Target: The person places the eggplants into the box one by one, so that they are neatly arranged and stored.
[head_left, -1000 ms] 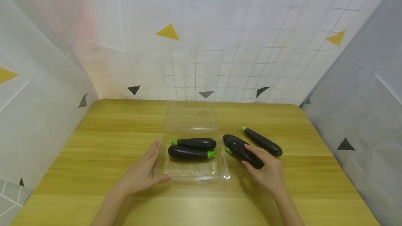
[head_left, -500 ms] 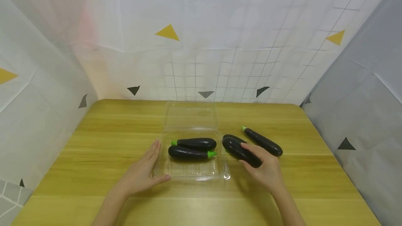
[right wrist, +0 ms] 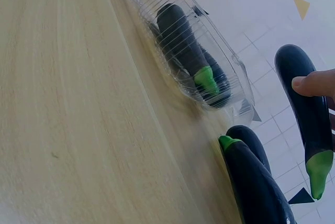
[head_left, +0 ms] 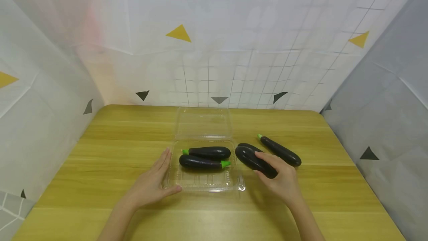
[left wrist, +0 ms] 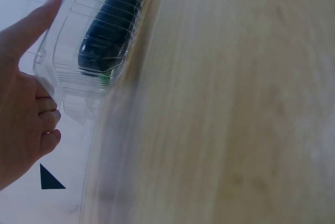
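My right hand [head_left: 283, 183] holds a dark eggplant [head_left: 249, 156] between thumb and fingers, just right of the clear plastic clamshell box [head_left: 205, 189]. In the right wrist view this eggplant [right wrist: 299, 103] is raised above the table, its green stem end pointing down. My left hand [head_left: 150, 183] rests against the box's left side with fingers extended, its thumb at the front corner. Inside the box lie two eggplants side by side, a rear one [head_left: 210, 152] and a front one [head_left: 200, 162], their green stems facing opposite ways. The lid [head_left: 202, 122] stands folded back behind.
Partly hidden behind the held eggplant lies another eggplant [head_left: 247, 145]. Farther right on the wooden table [head_left: 117, 151] is a further eggplant [head_left: 281, 151], stem toward the back. White sheeting [head_left: 214, 29] with triangle marks encloses the back and sides.
My right hand and its eggplant have shifted slightly left toward the box, and the eggplant's green stem has gone out of sight in the head view. My left hand stays put.
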Motion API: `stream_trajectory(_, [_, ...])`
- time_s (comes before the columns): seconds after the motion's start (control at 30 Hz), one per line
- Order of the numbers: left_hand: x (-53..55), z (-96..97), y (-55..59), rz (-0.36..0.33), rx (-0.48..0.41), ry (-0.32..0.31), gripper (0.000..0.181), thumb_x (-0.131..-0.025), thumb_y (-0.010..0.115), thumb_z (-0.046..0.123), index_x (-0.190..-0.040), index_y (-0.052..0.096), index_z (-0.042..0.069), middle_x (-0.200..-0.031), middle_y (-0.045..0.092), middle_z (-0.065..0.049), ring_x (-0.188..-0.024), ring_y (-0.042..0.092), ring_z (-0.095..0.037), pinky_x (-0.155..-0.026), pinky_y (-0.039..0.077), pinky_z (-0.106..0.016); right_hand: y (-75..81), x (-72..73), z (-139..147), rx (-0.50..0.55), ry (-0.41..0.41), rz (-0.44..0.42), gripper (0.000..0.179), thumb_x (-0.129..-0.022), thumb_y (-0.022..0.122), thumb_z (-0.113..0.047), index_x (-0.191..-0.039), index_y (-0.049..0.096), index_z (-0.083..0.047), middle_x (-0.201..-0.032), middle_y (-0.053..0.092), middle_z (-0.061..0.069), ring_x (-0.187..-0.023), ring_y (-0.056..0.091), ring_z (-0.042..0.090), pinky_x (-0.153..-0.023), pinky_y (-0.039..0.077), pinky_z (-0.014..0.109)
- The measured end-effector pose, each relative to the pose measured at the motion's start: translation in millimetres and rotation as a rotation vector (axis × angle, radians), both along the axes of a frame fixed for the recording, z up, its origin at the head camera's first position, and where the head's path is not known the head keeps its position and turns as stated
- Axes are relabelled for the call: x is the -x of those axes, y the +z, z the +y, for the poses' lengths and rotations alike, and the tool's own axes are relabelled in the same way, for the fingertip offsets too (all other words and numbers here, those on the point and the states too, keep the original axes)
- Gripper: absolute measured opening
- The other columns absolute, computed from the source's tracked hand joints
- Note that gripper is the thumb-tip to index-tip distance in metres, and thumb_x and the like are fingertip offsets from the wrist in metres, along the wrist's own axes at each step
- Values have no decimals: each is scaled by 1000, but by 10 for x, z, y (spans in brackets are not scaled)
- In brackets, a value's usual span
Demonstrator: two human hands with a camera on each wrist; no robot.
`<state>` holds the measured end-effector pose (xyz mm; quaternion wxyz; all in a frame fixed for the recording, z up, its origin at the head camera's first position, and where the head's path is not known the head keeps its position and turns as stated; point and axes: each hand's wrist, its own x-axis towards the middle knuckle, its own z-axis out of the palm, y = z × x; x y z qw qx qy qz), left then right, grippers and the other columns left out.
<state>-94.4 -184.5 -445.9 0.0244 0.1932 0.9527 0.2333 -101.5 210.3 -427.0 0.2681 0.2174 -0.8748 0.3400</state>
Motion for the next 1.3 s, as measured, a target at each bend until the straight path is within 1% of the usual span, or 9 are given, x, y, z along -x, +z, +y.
stream_trajectory(0.43, [1,1,2,8,5,-1,111,-81,64,64,-155,5,7,-160,3,-14,-142,20,-36,-104,36,-56,-11,3,-20,-9,10,9,63,-58,89,2,-115,71,-16,-111,71,3,-102,65,27,-97,36,8])
stream_trajectory(0.77, [1,5,5,6,2,-1,111,-81,64,64,-155,5,7,-161,3,-13,-142,19,-35,-101,39,-56,-40,7,-19,-22,12,-2,61,-61,88,-1,-117,71,-17,-112,70,2,-104,65,27,-98,35,8])
stream_trajectory(0.93, [4,9,24,3,-7,-6,111,-81,65,63,-155,6,6,-160,3,-14,-143,16,-34,-102,38,-56,-19,2,-31,-25,23,-6,58,-62,88,-3,-116,71,-15,-113,70,3,-105,64,28,-99,35,9])
stream_trajectory(1.07, [2,8,43,1,-7,-8,111,-81,66,62,-155,6,5,-160,3,-14,-143,18,-34,-101,40,-56,-1,-3,-43,-24,31,-13,56,-63,88,-5,-116,71,-14,-113,70,5,-105,64,29,-99,35,9])
stream_trajectory(1.3, [8,10,33,0,-6,-8,111,-81,66,62,-155,5,5,-160,4,-16,-142,19,-36,-102,39,-56,6,3,-46,-25,38,-26,56,-64,87,-4,-116,71,-13,-114,70,5,-106,64,29,-99,36,11])
